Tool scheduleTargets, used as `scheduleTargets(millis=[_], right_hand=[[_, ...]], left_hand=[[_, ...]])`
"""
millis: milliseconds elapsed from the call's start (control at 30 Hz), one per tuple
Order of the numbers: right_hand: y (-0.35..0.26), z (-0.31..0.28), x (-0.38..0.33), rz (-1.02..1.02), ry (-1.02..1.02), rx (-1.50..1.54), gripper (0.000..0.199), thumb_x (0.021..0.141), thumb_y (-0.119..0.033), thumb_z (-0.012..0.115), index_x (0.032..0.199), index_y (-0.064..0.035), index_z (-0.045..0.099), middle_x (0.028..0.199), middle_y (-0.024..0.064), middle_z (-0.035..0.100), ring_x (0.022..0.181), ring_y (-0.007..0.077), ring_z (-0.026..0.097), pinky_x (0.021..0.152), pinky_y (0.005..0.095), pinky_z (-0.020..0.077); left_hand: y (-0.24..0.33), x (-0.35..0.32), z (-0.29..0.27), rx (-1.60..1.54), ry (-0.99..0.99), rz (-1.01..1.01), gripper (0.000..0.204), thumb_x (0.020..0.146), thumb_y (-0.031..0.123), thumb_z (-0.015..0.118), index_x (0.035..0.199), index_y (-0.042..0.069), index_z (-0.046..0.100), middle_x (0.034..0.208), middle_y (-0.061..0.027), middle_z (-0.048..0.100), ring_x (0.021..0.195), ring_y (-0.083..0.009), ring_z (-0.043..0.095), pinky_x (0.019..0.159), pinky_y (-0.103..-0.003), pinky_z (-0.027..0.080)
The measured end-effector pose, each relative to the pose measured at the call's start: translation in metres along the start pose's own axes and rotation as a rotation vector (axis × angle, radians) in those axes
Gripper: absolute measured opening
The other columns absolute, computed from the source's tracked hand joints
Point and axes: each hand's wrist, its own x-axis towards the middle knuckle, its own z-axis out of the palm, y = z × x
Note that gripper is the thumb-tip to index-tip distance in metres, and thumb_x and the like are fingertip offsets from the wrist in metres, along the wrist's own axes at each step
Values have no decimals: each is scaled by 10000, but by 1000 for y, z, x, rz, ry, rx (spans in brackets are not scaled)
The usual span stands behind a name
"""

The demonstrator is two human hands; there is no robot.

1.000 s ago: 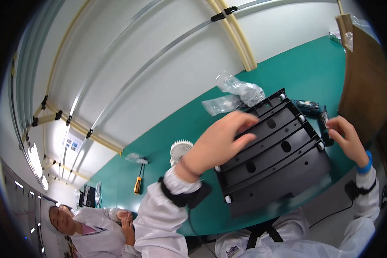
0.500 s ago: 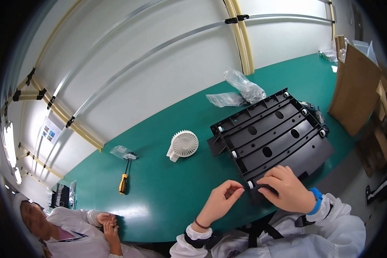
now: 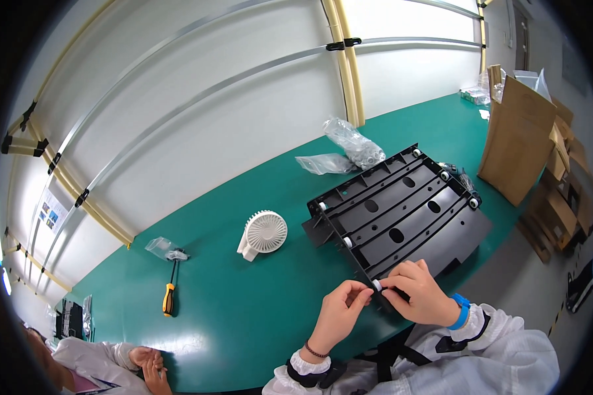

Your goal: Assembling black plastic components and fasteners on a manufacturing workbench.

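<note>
A black plastic panel [image 3: 408, 220] with ribs, oval holes and small white wheels lies tilted across the green table in front of me. At its near left corner, my right hand [image 3: 418, 293] pinches around a white wheel [image 3: 377, 285] with thumb and forefinger. My left hand [image 3: 339, 313] is on the other side of that wheel, its thumb and fingertips pressed together close to the panel's edge. Whatever sits between the left fingertips is too small or hidden to make out.
Left of the panel stand a white handheld fan [image 3: 265, 234] and an orange-handled screwdriver [image 3: 169, 299]. Clear plastic bags [image 3: 352, 145] lie behind it. Cardboard [image 3: 517, 138] rises at the right. Another person's hands [image 3: 148, 362] rest at the table's lower left edge.
My view has shifted, so the scene sits further left. My two hands have drawn closer together, with the left fingertips now right beside the corner wheel.
</note>
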Motion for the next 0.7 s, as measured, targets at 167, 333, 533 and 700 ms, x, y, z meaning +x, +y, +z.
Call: scheduleTargets(millis=[167,333,533,700], right_hand=[[2,-1,-5,2,29,-7,239,742,-43,733,968,-102,677,863,-2,587,760,157,545,706,325,311],[5,8,-4,-37,52,-6,190,765,-118,722,949,-120,674,844,-16,572,758,165,541,690,330,314],[6,-1,-7,-4,77,-46,195,757,-127,728,945,-133,675,820,-21,558,753,156,536,677,330,308],[7,3,-9,-57,71,-31,239,779,-160,721,1008,-149,652,898,-36,600,838,136,579,694,324,329]], left_hand=[[18,-6,12,222,139,138,137,882,80,696,950,-19,632,843,-66,684,739,-120,654,690,-250,520],[22,-9,9,365,186,235,160,850,76,713,969,-3,642,865,-92,675,719,-179,663,645,-278,520],[21,0,12,388,103,172,169,852,87,715,970,-4,635,865,-99,672,719,-181,662,642,-281,522],[20,-10,15,363,122,170,118,934,129,605,961,15,594,812,-153,656,720,-266,640,669,-353,503]])
